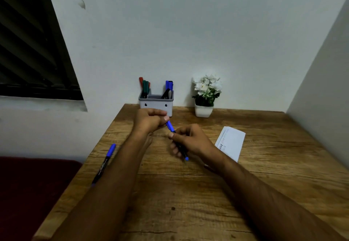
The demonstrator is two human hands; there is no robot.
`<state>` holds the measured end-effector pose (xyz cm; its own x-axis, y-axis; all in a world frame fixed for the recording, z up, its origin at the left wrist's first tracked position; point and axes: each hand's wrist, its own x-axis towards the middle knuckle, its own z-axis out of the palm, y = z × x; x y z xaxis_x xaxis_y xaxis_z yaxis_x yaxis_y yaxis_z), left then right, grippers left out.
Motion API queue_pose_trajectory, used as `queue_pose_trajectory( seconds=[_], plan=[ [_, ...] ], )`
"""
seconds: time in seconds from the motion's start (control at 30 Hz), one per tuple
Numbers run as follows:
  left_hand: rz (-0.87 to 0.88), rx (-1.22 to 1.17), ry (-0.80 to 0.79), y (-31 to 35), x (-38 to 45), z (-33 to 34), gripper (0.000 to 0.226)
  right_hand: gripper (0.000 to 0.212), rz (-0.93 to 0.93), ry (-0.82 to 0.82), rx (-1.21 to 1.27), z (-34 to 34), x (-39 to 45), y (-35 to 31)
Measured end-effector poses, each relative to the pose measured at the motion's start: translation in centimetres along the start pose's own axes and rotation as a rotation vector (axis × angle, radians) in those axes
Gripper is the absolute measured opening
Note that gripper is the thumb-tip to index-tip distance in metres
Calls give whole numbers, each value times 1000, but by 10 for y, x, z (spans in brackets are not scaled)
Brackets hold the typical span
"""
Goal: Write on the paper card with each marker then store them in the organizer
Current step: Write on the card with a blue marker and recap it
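Above the table point(188, 193), both hands grip one blue marker point(171, 126): left point(149, 120) cap, right point(188, 142) barrel.

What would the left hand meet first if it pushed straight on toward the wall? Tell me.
Probably the grey plastic organizer standing directly behind the left hand, which grips the blue cap end of the blue-and-black marker. The gap between them is hard to judge from this one view.
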<state>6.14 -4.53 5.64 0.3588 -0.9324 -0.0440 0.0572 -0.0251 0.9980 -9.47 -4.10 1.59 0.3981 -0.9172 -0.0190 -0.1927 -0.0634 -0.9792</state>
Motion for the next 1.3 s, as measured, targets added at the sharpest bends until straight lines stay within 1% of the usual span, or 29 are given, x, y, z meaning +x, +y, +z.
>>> queue_pose_trajectory(
  seconds=[0.03,0.07,0.13,0.2,0.23,0.3,0.37,0.4,0.47,0.5,0.53,0.57,0.63,0.7,0.77,0.83,0.93,1.0,1.07,1.1,1.17,1.2,1.27,1.3],
  plan=[
    [-30,-68,13,-3,-1,7,15,21,2,32,-13,-4,0,0],
    [-97,-139,12,-5,-2,15,12,21,5,62,-42,-8,1,0],
    [-282,-205,-72,-7,-9,28,9,24,21,98,-104,-14,0,-2],
    [-405,-236,-165,-11,-11,39,23,29,43,118,-159,-19,-5,-4],
    [-430,-313,-161,-13,-10,44,27,33,51,129,-176,-21,-7,-5],
    [-448,-458,-110,-16,-9,58,32,36,80,136,-144,-23,-10,-10],
    [-432,-581,-76,-18,-8,70,32,34,127,124,-54,-31,-11,-17],
    [-419,-680,-44,-17,-5,72,30,34,156,104,-22,-37,-13,-20],
    [-354,-870,99,-11,10,60,24,35,222,41,-15,-50,-23,-20],
    [-286,-837,182,-7,20,49,23,34,239,30,-28,-58,-29,-18],
    [-208,-684,235,-2,27,39,23,34,239,44,-31,-66,-34,-15],
    [-132,-440,229,0,29,34,22,33,226,82,-18,-74,-38,-12],
    [7,90,95,-7,27,39,14,31,188,178,46,-88,-40,-6],
    [170,540,-39,-22,18,52,17,27,168,245,110,-96,-40,-4],
    [287,828,-84,-36,9,62,22,23,152,294,150,-102,-43,-2],
    [380,1004,-76,-46,6,65,26,20,130,334,154,-109,-48,2],
    [446,1138,-108,-58,5,66,28,16,104,375,191,-121,-54,10],
    [480,1170,-111,-60,6,65,29,20,93,387,243,-127,-57,12],
    [597,1236,-139,-62,5,66,31,24,70,388,278,-133,-59,13],
    [671,1237,-179,-63,4,67,30,23,55,378,306,-135,-59,14],
    [775,1158,-343,-66,-3,69,31,23,26,340,382,-141,-56,17],
    [802,1124,-446,-66,-8,70,37,26,12,322,415,-143,-54,20],
    [805,1069,-617,-67,-18,71,47,28,-27,294,460,-147,-52,24],
    [772,1045,-681,-67,-22,71,49,27,-53,287,478,-149,-52,26]
  ],
)
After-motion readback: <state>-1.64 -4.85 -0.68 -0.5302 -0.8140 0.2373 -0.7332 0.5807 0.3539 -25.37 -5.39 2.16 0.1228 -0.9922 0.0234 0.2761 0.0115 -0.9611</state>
